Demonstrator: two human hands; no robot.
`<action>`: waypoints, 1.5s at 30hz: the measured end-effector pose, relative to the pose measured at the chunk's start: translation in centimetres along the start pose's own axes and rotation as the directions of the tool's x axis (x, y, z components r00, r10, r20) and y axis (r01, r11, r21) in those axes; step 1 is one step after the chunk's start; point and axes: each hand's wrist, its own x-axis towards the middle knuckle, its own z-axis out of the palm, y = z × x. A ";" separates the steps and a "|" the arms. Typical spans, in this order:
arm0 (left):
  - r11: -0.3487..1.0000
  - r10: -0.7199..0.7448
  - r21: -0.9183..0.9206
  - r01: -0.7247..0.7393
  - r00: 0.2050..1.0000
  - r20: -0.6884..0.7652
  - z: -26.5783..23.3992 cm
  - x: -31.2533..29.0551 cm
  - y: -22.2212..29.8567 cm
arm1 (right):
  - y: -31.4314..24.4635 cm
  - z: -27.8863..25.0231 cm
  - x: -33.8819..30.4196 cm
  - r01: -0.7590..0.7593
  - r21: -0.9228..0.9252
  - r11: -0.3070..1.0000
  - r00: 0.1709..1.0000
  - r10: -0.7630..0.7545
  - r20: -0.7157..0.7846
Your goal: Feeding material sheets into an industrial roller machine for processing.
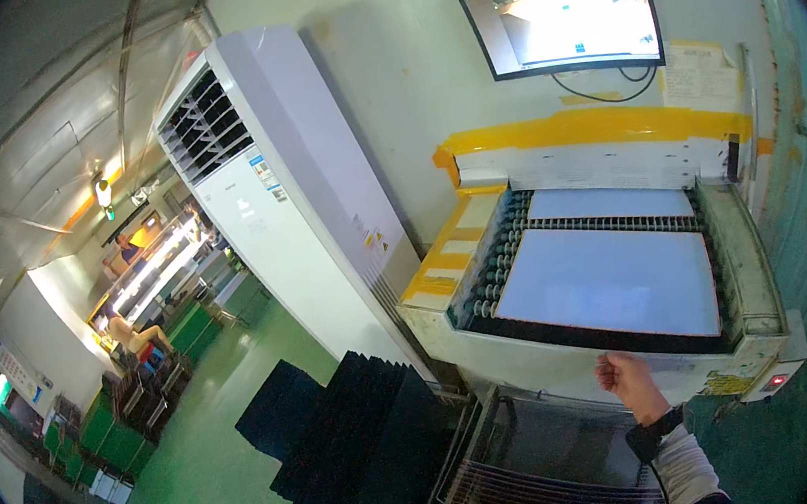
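Note:
My right hand point(630, 386) comes in from the lower right, its fingers curled into a fist, and nothing shows in it. It is just in front of the near edge of a roller conveyor machine point(578, 357); whether it touches the edge I cannot tell. On the rollers point(494, 281) lies a large white panel point(608, 277), flat and nearest to my fist. Behind it is a second white panel point(609, 203), partly cut off by the machine's back wall. A dark band point(594, 327) runs along the near panel's front side. My left hand is out of view.
Below my hand stands a wire rack point(552, 476). Left of it, a rack holds several black panels point(367, 448). A tall white air conditioner point(288, 216) stands behind them. A monitor point(564, 19) hangs above the machine. People sit at a lit bench point(160, 277) far left.

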 end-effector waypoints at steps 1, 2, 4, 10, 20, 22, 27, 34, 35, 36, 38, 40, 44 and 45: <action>0.992 -0.055 -0.110 0.054 0.999 -0.001 0.0 0.2 -0.2 | 0.7 0.2 -0.1 -0.013 0.009 1.000 1.000 0.012 0.019; 0.999 0.043 -0.029 -0.043 0.999 0.005 0.2 0.1 -0.4 | 0.9 0.8 -0.2 -0.023 0.015 1.000 0.999 0.022 0.041; 0.963 0.232 0.133 -0.235 0.972 0.039 0.5 -0.2 -0.8 | 1.3 1.6 -0.9 -0.054 -0.052 0.997 0.998 0.056 0.040; 0.989 0.016 -0.145 -0.008 0.998 0.054 1.2 -1.1 -0.7 | 2.3 2.3 -2.1 -0.081 -0.169 0.982 0.994 0.091 0.058; 0.988 0.146 0.035 -0.153 0.978 0.149 0.9 1.7 -2.6 | 11.6 -1.5 -3.5 0.054 -0.956 0.289 0.940 0.307 0.146; 0.927 0.210 -0.351 -0.132 0.958 0.193 0.4 5.7 -8.0 | 13.2 -0.6 -4.8 0.090 -0.988 0.128 0.906 0.400 0.135; 0.922 0.136 0.311 -0.229 0.946 0.296 0.8 7.5 -0.4 | 13.3 -2.1 -7.4 -0.084 -0.996 0.028 0.884 0.463 -0.062; 0.990 -0.011 0.140 -0.024 0.969 0.247 0.6 1.6 -0.1 | 18.4 -2.1 -9.0 0.050 -0.996 0.079 0.919 0.386 0.077; 0.984 -0.011 0.172 -0.038 0.961 0.275 0.4 2.1 -0.3 | 18.7 -2.5 -8.9 0.065 -0.994 0.085 0.929 0.359 0.092; 0.990 -0.003 0.137 -0.038 0.957 0.289 0.2 2.5 -0.7 | 18.9 -3.0 -8.9 0.068 -0.993 0.101 0.931 0.351 0.100; 0.997 0.016 0.064 -0.038 0.950 0.313 -0.1 2.9 -1.8 | 19.0 -3.1 -8.8 0.080 -0.988 0.132 0.934 0.336 0.121; 1.000 -0.017 -0.001 0.018 0.939 0.345 -0.4 3.2 -2.8 | 18.7 -2.6 -9.0 0.084 -0.989 0.120 0.951 0.287 0.116; 0.989 0.057 -0.146 0.006 0.903 0.427 -1.0 2.6 -3.8 | 17.1 -0.4 -10.3 0.161 -0.986 0.038 0.965 0.204 0.166; 0.988 0.063 -0.155 0.007 0.896 0.439 -1.1 2.4 -4.1 | 16.5 0.4 -10.7 0.177 -0.982 0.061 0.959 0.214 0.186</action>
